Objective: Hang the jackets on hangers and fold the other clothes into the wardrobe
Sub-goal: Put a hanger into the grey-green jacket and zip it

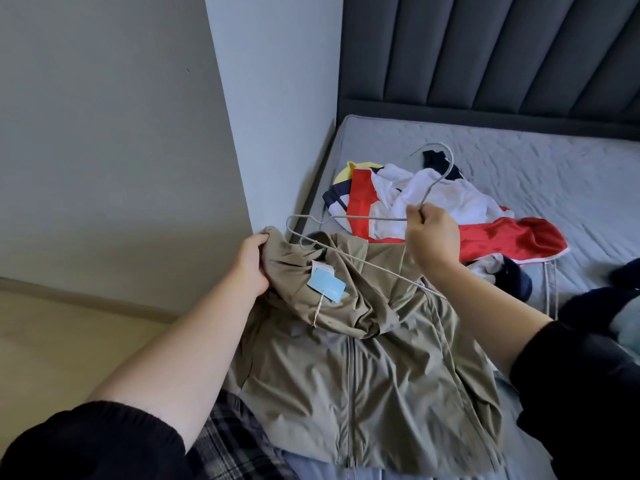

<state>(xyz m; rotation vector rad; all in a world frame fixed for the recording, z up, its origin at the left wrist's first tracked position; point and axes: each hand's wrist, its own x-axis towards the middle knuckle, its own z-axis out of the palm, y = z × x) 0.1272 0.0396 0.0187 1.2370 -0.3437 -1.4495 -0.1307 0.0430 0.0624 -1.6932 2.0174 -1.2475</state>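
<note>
A khaki zip-up jacket (374, 375) lies front-up on the grey bed (519, 161), with a pale blue tag (327, 287) hanging at its collar. My left hand (251, 266) grips the jacket's hood and shoulder at the left. My right hand (433, 237) pinches the neck of a thin grey wire hanger (363, 218) held just above the collar, its hook pointing away from me. One end of the hanger reaches the jacket's left shoulder.
A heap of red, white, navy and yellow clothes (433, 202) lies behind the jacket. Dark garments (599, 306) sit at the right edge. A plaid cloth (235, 441) shows under the jacket. The wall corner (225, 133) is close on the left, a padded headboard (502, 53) behind.
</note>
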